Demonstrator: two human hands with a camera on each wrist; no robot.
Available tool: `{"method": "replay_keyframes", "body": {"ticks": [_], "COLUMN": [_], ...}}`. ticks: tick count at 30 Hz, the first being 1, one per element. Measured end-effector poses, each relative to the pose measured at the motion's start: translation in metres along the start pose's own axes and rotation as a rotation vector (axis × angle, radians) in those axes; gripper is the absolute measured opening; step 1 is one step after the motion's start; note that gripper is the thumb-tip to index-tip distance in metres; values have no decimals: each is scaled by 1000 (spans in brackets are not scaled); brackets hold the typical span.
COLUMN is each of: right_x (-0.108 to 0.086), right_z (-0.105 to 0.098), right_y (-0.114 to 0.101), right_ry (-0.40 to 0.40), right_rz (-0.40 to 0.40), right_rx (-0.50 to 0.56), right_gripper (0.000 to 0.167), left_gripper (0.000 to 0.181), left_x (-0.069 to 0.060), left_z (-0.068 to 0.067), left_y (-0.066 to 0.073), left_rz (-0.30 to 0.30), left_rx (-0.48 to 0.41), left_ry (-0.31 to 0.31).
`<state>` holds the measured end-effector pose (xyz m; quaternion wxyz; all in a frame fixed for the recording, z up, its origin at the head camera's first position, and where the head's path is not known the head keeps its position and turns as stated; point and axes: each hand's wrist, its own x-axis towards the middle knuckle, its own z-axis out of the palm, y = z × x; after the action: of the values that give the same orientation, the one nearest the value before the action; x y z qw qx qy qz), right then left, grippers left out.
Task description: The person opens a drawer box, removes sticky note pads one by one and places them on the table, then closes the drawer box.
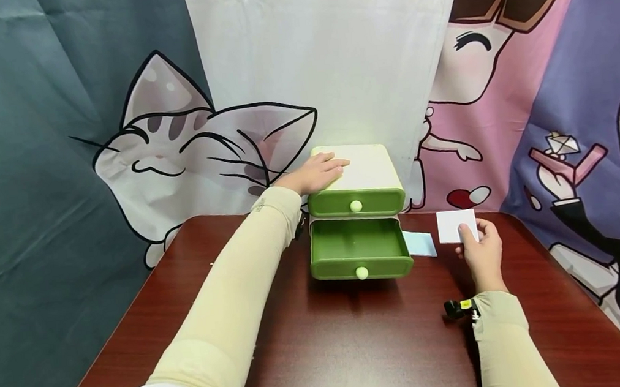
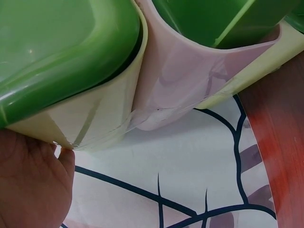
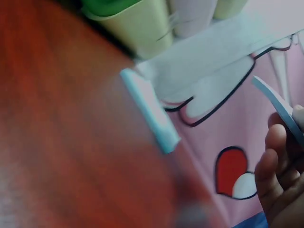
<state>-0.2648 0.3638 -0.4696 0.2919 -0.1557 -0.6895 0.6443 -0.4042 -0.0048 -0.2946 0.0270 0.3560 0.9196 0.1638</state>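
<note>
A small drawer cabinet (image 1: 360, 167) stands at the back of the table, with green drawers and cream and pink shells. Its upper drawer (image 1: 333, 206) is closed; the green drawer below (image 1: 324, 269) is pulled out and holds nothing visible. My left hand (image 1: 316, 173) rests on the left part of the cabinet's top, fingers extended. In the left wrist view, part of that hand (image 2: 35, 180) shows against the cream shell (image 2: 102, 118). To the right of the cabinet, my right hand (image 1: 483, 253) pinches a square white note pad (image 1: 451, 225) between thumb and fingers, above the table.
A light blue note pad (image 1: 421, 244) lies on the table beside the cabinet's right side. The dark red wooden table (image 1: 357, 349) reaches back to a printed cloth (image 1: 331, 50) with cartoon figures. A third tier (image 2: 289, 42) shows partly in the left wrist view.
</note>
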Motion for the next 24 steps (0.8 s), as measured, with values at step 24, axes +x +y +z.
{"method": "replay_keyframes", "body": {"ticks": [24], "right_x": [13], "right_z": [-9], "right_y": [47], "right_ry": [13], "right_rz": [-31], "right_rx": [-740], "right_gripper": [49], "left_gripper": [51], "left_x": [-1], "left_z": [1], "left_y": [0], "left_rz": [-7], "left_rx": [-30], "left_ry": [6]}}
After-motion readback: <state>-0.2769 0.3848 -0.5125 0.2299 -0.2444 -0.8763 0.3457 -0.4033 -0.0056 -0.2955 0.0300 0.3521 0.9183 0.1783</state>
